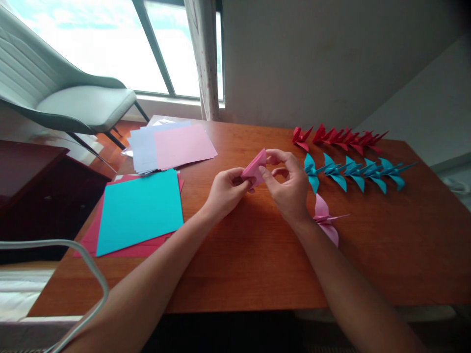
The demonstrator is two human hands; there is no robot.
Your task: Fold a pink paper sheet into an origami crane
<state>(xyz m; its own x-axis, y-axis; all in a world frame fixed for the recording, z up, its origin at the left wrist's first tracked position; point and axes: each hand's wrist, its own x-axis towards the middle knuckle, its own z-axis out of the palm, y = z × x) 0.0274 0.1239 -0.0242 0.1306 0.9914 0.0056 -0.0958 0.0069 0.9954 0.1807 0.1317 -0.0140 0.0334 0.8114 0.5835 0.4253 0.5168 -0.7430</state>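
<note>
A small folded piece of pink origami paper [256,167] is held up above the middle of the table. My left hand [228,190] pinches its lower left side between thumb and fingers. On its right side, the thumb and fingertips of my right hand [289,182] are closed on the edge, the other fingers curled. Just beyond my right wrist a finished pink paper crane [323,220] lies on the wood, partly covered by the forearm. A row of blue paper cranes [353,170] stands right of my right hand, with a row of red paper cranes [344,137] behind it.
The wooden table [243,274] carries blue sheets [142,211] over red sheets at left. Pink sheets [186,142] lie over pale ones farther back. A white cable [91,264] loops at the lower left. A chair [84,105] stands by the window.
</note>
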